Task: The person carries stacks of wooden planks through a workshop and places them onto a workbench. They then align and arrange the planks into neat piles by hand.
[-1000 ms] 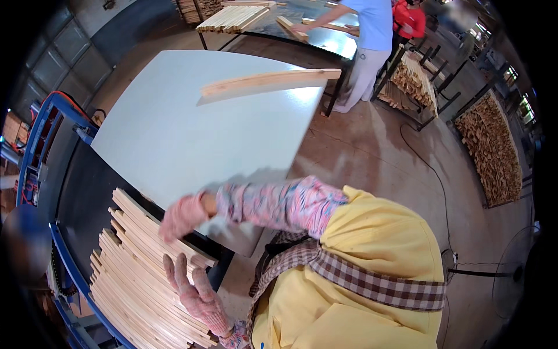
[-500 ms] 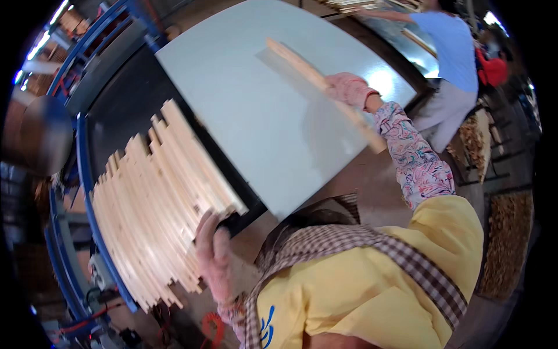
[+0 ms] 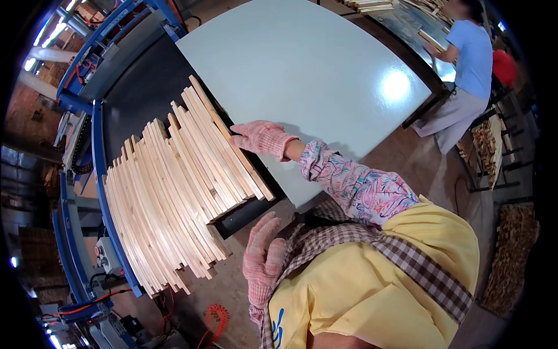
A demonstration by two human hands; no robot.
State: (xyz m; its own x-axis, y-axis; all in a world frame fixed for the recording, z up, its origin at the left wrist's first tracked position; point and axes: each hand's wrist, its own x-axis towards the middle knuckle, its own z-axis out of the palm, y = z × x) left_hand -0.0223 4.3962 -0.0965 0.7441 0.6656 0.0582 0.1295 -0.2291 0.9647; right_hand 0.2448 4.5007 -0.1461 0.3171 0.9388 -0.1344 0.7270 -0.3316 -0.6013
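Pale wooden strips (image 3: 168, 192) lie side by side on the black bed of a blue-framed machine, their ends uneven. Along the right edge of this row runs one wooden strip (image 3: 224, 131). My right hand (image 3: 261, 138), in a pink knit glove, reaches across the corner of the pale board with its fingers stretched out. Its fingertips are at that strip's side, seemingly touching it, and are not wrapped round it. Gloved alike, my left hand (image 3: 264, 256) is raised near the strips' close ends, fingers loosely bent and apart, holding nothing.
A large pale glossy board (image 3: 308, 75) lies right of the black bed (image 3: 139, 81). Blue machine frame (image 3: 100, 163) borders the left side. A person in a blue shirt (image 3: 469, 58) works at another table at far right. A red coiled hose (image 3: 216, 320) hangs below.
My right hand has moved left from over the board, and the strip it held now lies at the row's right edge. My left hand has drawn back from the strips' ends.
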